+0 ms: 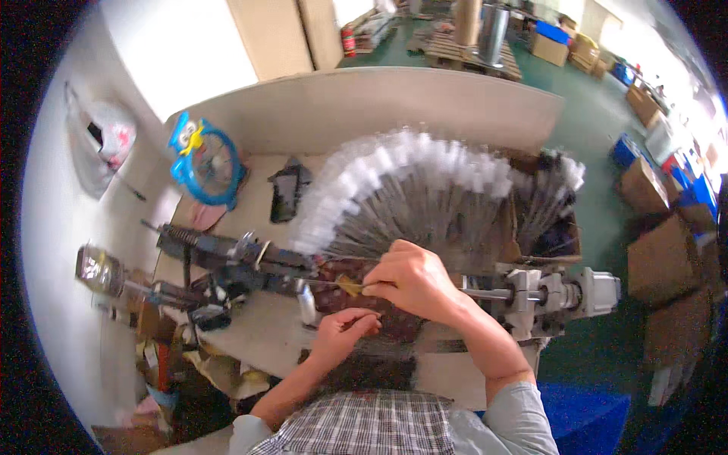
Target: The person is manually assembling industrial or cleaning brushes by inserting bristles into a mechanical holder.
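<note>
My right hand [415,282] reaches over the middle of the bench with thumb and fingers pinched together. At its fingertips is a thin rod with a small yellowish piece [349,285] on it, pointing toward the machine part [250,258] on the left. My left hand [343,335] is lower and nearer to me, its fingers curled and pressed together; anything between them is too small to make out. Beyond both hands lies a wide fan of thin-stemmed brushes [409,171] with white heads. Beneath the hands is a dark reddish surface [402,326].
A motor-like unit with a metal shaft [531,296] stands at the right. A cardboard box [550,227] holds more brushes. A blue toy-shaped fan [208,163] and a dark tray [288,189] are at the back left. A white bottle [306,305] stands beside the left machine part.
</note>
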Tool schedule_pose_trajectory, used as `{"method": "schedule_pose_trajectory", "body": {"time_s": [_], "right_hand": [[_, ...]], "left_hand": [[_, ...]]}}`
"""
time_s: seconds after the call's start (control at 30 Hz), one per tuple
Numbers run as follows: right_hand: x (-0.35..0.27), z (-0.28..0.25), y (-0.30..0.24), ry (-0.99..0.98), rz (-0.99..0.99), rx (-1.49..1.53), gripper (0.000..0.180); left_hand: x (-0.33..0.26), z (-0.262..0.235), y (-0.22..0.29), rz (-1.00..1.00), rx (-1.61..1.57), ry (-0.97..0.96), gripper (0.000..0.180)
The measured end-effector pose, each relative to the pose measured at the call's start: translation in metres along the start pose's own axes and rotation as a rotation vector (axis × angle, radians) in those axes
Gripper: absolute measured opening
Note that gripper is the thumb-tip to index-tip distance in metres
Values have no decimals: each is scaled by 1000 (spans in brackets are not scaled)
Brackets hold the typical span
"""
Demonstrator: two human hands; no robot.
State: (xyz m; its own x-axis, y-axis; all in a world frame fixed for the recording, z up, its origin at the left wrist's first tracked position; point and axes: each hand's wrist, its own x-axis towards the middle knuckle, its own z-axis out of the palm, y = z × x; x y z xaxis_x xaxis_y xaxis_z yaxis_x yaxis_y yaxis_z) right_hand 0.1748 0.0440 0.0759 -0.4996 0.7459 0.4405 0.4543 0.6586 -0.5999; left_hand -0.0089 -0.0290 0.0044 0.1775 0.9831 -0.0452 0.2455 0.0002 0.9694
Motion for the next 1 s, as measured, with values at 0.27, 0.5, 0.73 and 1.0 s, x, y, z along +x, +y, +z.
{"method": "schedule_pose_trajectory", "body": {"time_s": [0.27, 0.5, 0.73, 1.0], "right_hand": [[39, 86, -3, 11, 3, -167, 8], [43, 89, -6, 16, 65, -252, 7], [46, 87, -8, -33, 11, -271, 7], [-8, 52, -16, 155, -131, -163, 13]], "left_hand": [[-15, -82, -63, -521, -1517, 190, 47], [2, -66, 15, -335, -977, 376, 45], [16, -62, -54, -279, 240, 108, 32], [15, -26, -34, -248, -927, 170, 11]]}}
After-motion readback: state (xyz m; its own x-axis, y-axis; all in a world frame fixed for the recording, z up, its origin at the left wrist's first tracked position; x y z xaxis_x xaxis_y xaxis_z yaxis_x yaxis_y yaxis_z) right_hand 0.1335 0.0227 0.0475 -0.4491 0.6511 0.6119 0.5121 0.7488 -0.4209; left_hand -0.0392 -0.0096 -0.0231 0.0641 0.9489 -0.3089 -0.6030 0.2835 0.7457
